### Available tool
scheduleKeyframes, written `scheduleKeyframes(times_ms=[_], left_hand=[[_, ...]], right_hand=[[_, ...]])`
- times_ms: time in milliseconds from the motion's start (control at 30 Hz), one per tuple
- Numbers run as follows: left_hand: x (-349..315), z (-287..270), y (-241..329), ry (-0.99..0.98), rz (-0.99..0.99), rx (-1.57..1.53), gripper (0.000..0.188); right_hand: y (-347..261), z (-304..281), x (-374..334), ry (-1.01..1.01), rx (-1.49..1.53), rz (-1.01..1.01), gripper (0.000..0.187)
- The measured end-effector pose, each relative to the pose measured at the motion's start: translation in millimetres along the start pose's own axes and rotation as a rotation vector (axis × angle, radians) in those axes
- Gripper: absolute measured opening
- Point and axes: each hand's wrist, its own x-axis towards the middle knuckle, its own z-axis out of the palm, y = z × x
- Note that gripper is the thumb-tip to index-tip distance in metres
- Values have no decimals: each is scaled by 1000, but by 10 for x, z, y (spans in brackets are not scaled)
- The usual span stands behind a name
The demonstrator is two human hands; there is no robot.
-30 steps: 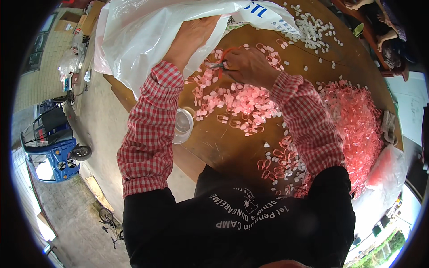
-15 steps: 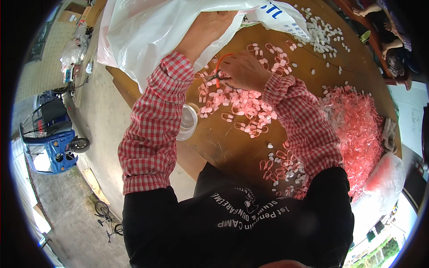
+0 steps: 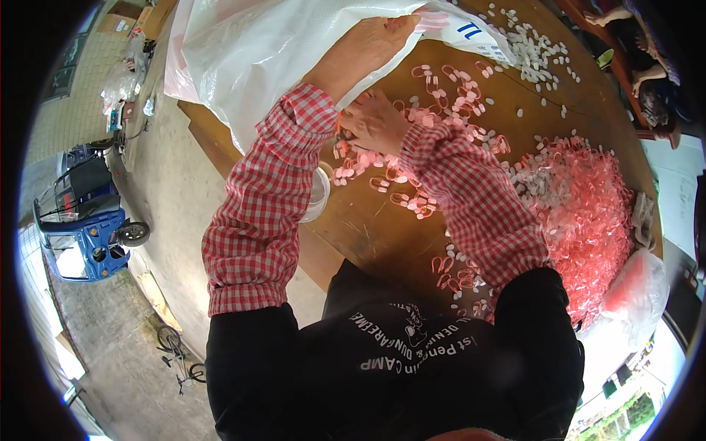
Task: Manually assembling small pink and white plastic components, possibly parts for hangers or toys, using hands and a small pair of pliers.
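Observation:
My left hand (image 3: 371, 50) lies over the mouth of a large white plastic bag (image 3: 243, 55), its fingers closed on the bag's edge and partly hidden by it. Just below and to the right, my right hand (image 3: 373, 123) is curled low over the table by my left cuff. Orange-handled scissors (image 3: 339, 123) are in it, mostly covered by the fingers. Under and beside this hand spread small pink looped pieces with oval tabs (image 3: 423, 117). A clear round plastic tub (image 3: 318, 195) stands at the table's left edge, partly behind my left sleeve.
A big heap of pink loops (image 3: 581, 220) covers the table's right side, with a clear plastic bag (image 3: 636, 294) beside it. White oval pieces (image 3: 533, 55) lie scattered at the far right. Another person's hands (image 3: 647, 73) show beyond. A blue three-wheeler (image 3: 88, 235) stands at left.
My right hand has moved left and slightly down with the scissors, toward my left cuff. My left hand has shifted right with the bag's edge, and its fingers show more.

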Motion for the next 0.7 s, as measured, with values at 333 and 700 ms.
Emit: scheduleKeyframes(times_ms=[333,700], left_hand=[[47,108,75,-147,299,1508,31],[-123,-153,49,-231,381,1830,52]], right_hand=[[-299,-601,-793,-27,246,-29,33],[1022,-611,-821,248,-2,384,38]])
